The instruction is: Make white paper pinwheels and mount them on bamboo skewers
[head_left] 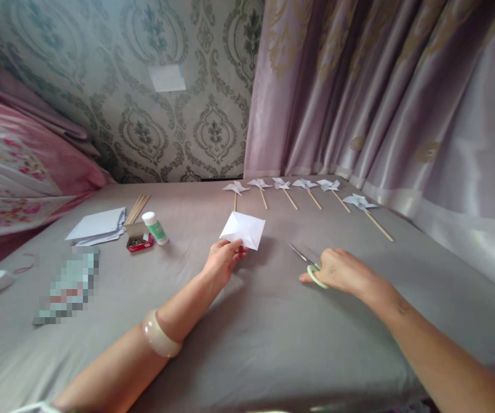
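Between the far and near edges of the bed (268,355), the left hand (223,258) pinched the paper (249,226) by its near side, while the right hand (342,269) curled around the scissors (308,264), which could poke the other hand if both met too fast.

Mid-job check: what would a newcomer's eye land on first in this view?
Probably the creased white paper, bright near the middle of the picture, held in the left hand. Next, the scissors, to the paper's right, in the right hand. Beyond them, six pinwheels on sticks lie in a row toward the curtain.
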Motion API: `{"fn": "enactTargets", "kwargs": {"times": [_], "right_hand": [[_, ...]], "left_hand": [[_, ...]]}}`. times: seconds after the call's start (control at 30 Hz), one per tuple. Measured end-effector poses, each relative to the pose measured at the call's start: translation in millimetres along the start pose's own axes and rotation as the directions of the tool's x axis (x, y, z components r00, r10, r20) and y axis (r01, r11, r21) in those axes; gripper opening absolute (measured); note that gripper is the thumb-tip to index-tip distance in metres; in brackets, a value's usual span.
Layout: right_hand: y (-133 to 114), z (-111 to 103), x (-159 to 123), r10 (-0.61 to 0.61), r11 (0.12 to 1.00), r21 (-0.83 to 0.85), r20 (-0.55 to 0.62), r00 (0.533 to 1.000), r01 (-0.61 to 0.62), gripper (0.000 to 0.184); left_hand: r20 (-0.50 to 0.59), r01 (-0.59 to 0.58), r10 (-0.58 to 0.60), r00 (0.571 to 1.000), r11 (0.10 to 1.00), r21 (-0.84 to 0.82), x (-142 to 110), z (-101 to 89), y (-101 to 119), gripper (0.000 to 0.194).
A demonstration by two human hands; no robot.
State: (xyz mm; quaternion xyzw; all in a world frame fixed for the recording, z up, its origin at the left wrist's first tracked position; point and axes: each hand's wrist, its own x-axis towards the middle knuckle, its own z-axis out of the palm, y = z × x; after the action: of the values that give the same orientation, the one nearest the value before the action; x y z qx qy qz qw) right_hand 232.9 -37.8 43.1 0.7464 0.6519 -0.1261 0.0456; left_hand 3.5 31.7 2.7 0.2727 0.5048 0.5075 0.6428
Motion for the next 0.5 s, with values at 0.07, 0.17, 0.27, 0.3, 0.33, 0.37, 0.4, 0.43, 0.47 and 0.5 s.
{"fn": "enactTargets", "kwargs": {"times": [0.07, 0.17, 0.27, 0.3, 0.33, 0.37, 0.4, 0.43, 0.47, 0.5], "right_hand": [[16, -1, 2, 0.061, 0.996, -0.062, -0.003, 0.998, -0.061, 0.047], [43, 0, 7, 0.095, 0.995, -0.024, 0.098, 0.991, -0.093, 0.045], [63, 1, 11, 0.078, 0.991, 0.091, 0.180, 0.981, -0.095, 0.042], [67, 2, 12, 0.084, 0.988, 0.110, 0.176, 0.981, -0.105, 0.042], [70, 2, 11, 0.100, 0.986, 0.116, 0.155, 0.983, -0.119, 0.043], [71, 3, 11, 0.126, 0.984, 0.110, 0.125, 0.984, -0.140, 0.045], [71, 4, 9, 0.151, 0.982, 0.103, 0.093, 0.984, -0.161, 0.047], [71, 5, 8, 0.173, 0.978, 0.104, 0.065, 0.983, -0.179, 0.049], [71, 6, 7, 0.192, 0.973, 0.122, 0.051, 0.980, -0.197, 0.050], [71, 7, 6, 0.205, 0.965, 0.156, 0.049, 0.977, -0.211, 0.049]], "left_hand": [[0.012, 0.037, -0.037, 0.999, 0.999, 0.026, -4, 1.2, -2, 0.017], [0.048, 0.078, -0.081, 0.996, 0.996, 0.053, -12, 4.2, -2, 0.012], [0.085, 0.133, -0.140, 0.986, 0.987, 0.087, -20, 6.5, -3, 0.010], [0.092, 0.157, -0.167, 0.982, 0.982, 0.103, -23, 6.4, -3, 0.009], [0.095, 0.183, -0.195, 0.976, 0.975, 0.123, -26, 5.5, -4, 0.008], [0.097, 0.207, -0.222, 0.970, 0.968, 0.144, -29, 3.8, -4, 0.007], [0.098, 0.229, -0.247, 0.964, 0.959, 0.165, -33, 1.0, -4, 0.005], [0.102, 0.245, -0.267, 0.958, 0.951, 0.186, -36, -2.7, -3, 0.004], [0.110, 0.258, -0.285, 0.952, 0.944, 0.206, -40, -7.4, -1, 0.005], [0.121, 0.268, -0.300, 0.946, 0.936, 0.228, -44, -12.8, 2, 0.008]]}}
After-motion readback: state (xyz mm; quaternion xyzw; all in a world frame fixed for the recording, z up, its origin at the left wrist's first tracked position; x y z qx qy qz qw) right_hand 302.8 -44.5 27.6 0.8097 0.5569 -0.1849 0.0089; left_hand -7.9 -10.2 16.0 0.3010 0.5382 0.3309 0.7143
